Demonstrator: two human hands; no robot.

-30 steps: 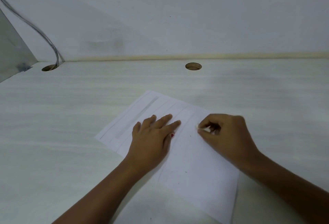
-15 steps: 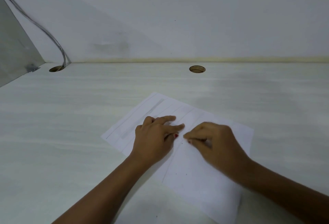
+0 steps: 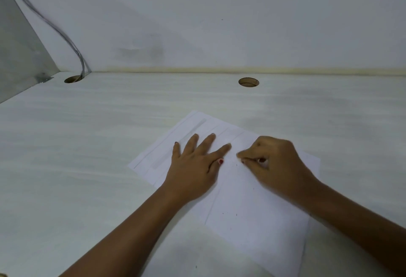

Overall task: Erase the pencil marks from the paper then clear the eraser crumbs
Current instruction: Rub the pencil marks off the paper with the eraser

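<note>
A white sheet of paper (image 3: 252,206) lies at an angle on the pale desk, with faint pencil lines and a grey shaded strip (image 3: 193,131) near its far left edge. My left hand (image 3: 195,166) lies flat on the sheet, fingers spread and straight, pressing it down. My right hand (image 3: 276,166) is curled, its fingertips pinching a small white eraser (image 3: 264,162) against the paper just right of my left index finger; most of the eraser is hidden by the fingers. A few dark crumbs (image 3: 236,214) dot the sheet below the hands.
The desk (image 3: 87,166) runs to a white back wall. Two round cable holes sit at the back, one in the left corner (image 3: 73,78) with a grey cable (image 3: 66,34) going into it and one in the middle (image 3: 248,82). A grey side panel (image 3: 19,52) stands at the left.
My right hand moved left across the paper with the eraser, then back a little to the right. The fingers of my left hand have spread wider. The head view shifted slightly.
</note>
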